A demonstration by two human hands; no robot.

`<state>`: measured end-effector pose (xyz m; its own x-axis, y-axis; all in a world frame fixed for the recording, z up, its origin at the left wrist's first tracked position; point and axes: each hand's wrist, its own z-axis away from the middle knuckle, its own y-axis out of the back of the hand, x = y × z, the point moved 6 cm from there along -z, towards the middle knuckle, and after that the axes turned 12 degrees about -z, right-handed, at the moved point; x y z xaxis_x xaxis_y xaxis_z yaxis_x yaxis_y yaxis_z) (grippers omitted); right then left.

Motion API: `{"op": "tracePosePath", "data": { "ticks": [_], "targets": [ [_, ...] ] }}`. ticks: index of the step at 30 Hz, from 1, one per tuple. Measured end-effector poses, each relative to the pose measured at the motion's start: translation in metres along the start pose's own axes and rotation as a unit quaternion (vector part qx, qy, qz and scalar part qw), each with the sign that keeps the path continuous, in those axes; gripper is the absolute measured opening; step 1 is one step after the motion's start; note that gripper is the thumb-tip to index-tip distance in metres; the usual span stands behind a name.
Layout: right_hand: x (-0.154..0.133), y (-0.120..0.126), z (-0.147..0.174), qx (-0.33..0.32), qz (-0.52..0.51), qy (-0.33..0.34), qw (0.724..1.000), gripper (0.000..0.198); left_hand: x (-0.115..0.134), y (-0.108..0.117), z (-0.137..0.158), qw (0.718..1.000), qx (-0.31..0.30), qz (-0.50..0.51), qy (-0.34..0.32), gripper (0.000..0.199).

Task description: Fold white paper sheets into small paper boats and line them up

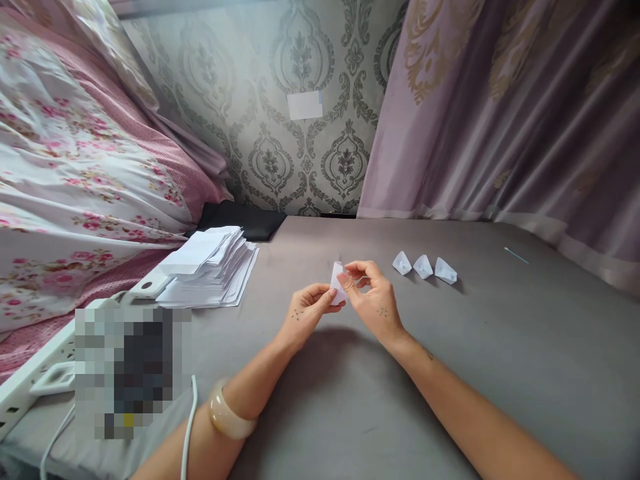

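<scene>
A small folded white paper [339, 285] is held up over the grey surface, in the middle of the head view. My left hand [311, 307] pinches its lower edge between thumb and fingers. From the right, my right hand [373, 297] has its thumb on the upper part of the paper, fingers curled behind. To the right on the surface stand three folded paper pieces in a row: a left one [402, 263], a middle one [423, 267] and a right one [446, 271]. They look like small paper boats.
A tall stack of white paper [205, 270] sits at the left, in front of a black flat item [257, 221]. A white power strip [50, 363] and a white cable [190, 420] lie along the left edge. A thin stick [516, 255] rests far right. Curtains hang on both sides.
</scene>
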<state>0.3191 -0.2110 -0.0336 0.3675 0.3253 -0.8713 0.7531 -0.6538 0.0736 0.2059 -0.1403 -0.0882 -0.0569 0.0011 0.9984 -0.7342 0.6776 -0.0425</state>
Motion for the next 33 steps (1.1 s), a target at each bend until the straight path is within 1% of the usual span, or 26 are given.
{"op": "tracePosePath", "data": {
  "ticks": [4, 7, 9, 11, 13, 15, 18, 22, 28, 31, 33],
  "targets": [
    [0.007, -0.002, 0.002, 0.0, -0.012, -0.032, 0.999, 0.02, -0.001, -0.005, 0.002, 1.0, -0.014, -0.004, 0.011, 0.031],
    [0.011, -0.003, 0.002, -0.015, -0.024, -0.048, 0.998, 0.018, -0.001, -0.005, 0.002, 0.998, -0.013, -0.047, 0.026, 0.032],
    [0.011, -0.005, 0.002, -0.031, -0.014, -0.045, 0.998, 0.017, 0.003, -0.001, 0.001, 0.996, 0.015, -0.091, 0.008, 0.032],
    [0.011, -0.007, 0.003, -0.047, -0.004, -0.043, 0.998, 0.017, 0.008, 0.006, 0.0, 0.992, 0.055, -0.112, -0.022, 0.029],
    [0.011, -0.009, 0.004, -0.062, 0.0, -0.043, 0.997, 0.018, 0.01, 0.011, -0.001, 0.991, 0.084, -0.098, -0.043, 0.026],
    [0.01, -0.012, 0.006, -0.076, 0.003, -0.042, 0.996, 0.018, 0.01, 0.015, -0.002, 0.992, 0.094, -0.069, -0.048, 0.025],
    [0.009, -0.014, 0.008, -0.079, 0.006, -0.043, 0.996, 0.017, 0.007, 0.016, -0.002, 0.994, 0.089, -0.037, -0.042, 0.022],
    [0.011, -0.013, 0.01, -0.054, 0.003, -0.044, 0.998, 0.013, 0.003, 0.015, -0.002, 0.996, 0.085, -0.011, -0.025, 0.02],
    [0.008, -0.015, 0.014, -0.051, 0.031, 0.005, 0.998, 0.011, 0.001, 0.015, -0.002, 0.996, 0.089, 0.01, -0.008, 0.024],
    [0.011, -0.015, 0.014, -0.048, 0.016, -0.012, 0.999, 0.018, 0.003, 0.015, -0.002, 0.996, 0.091, 0.006, -0.01, 0.024],
    [0.011, -0.014, 0.013, -0.048, 0.018, -0.01, 0.999, 0.015, 0.006, 0.014, -0.001, 0.996, 0.091, -0.006, -0.017, 0.023]
  ]
}}
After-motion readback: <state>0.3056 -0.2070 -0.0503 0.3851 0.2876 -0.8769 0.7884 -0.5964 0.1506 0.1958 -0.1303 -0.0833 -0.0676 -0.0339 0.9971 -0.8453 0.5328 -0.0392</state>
